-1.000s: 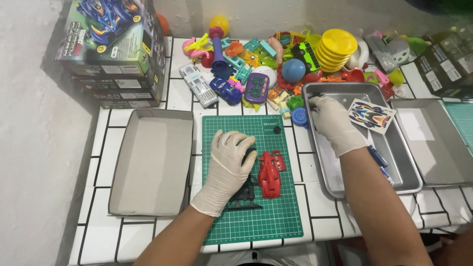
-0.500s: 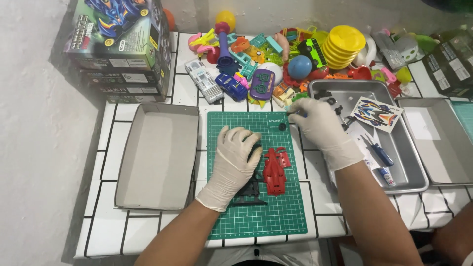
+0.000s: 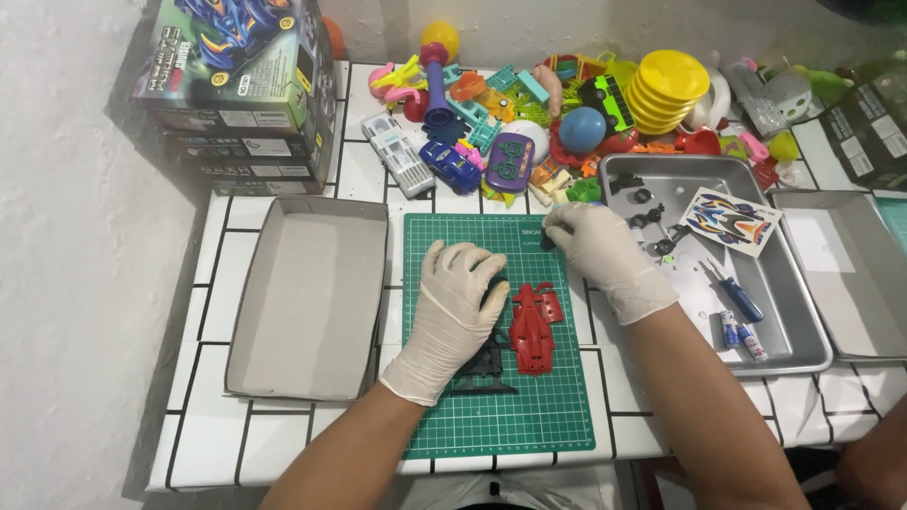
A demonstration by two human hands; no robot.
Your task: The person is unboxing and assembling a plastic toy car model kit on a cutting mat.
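Two gloved hands work over a green gridded cutting mat (image 3: 491,416) on the white tiled table (image 3: 203,444). The left hand (image 3: 452,307) lies palm-down, fingers loosely curled, pressing a black plastic chassis frame (image 3: 484,368); nothing is pinched in it. Just beside it lies a red plastic toy car body (image 3: 532,328), untouched. The right hand (image 3: 597,247) reaches in from the right, wrist bent, its fingertips (image 3: 557,227) narrowly pinching a small dark part (image 3: 546,243) at the mat's upper right corner, next to a silver metal tray (image 3: 803,321).
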